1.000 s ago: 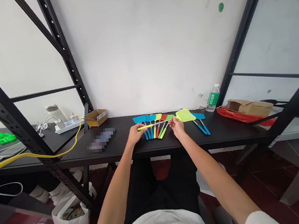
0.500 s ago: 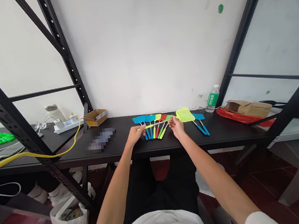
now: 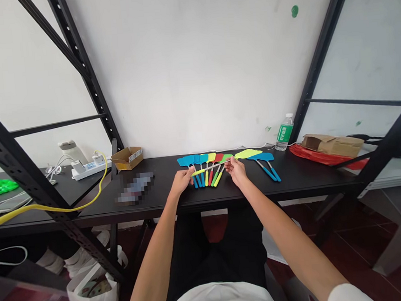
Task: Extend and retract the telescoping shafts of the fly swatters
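Hands (image 3: 237, 171): both holding yellow swatter (image 3: 247, 154) | handle (image 3: 199, 172) partly hidden | pixelated item (image 3: 136, 189) unidentifiable

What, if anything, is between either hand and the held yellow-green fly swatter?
Nothing visible. The left hand grips the yellow-green fly swatter by its handle; the right hand holds its shaft. The row of other fly swatters lies on the black table, not between.

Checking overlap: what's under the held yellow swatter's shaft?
Under the shaft, several swatters, red and green included, lie in a row, heads showing beyond, handles on the person's side. What the shaft and right fingers cover there can't be seen.
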Demonstrator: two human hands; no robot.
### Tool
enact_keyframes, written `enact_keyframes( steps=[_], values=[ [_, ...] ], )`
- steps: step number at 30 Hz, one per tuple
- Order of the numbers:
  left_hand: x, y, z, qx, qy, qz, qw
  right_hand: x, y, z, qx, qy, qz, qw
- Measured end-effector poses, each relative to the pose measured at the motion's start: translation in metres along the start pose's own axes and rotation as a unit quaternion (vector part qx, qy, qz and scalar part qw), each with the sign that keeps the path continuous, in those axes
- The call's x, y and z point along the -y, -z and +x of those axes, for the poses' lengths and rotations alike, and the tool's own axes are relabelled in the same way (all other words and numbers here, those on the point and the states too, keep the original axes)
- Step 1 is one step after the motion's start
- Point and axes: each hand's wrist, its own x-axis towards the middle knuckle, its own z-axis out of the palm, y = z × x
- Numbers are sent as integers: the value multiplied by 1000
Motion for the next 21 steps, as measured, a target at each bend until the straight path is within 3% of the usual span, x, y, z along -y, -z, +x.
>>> enact_keyframes(
  steps=[7, 17, 21],
  values=[
    [1, 1, 0, 36, -29, 25, 999, -1, -1, 2, -10, 2, -4, 1000],
    [6, -1, 4, -19, -42, -35, 998, -1, -3, 0, -32, 15, -4, 999],
    [7, -1, 4, -17, -44, -38, 998, -1, -2, 0, -36, 16, -5, 999]
  ],
)
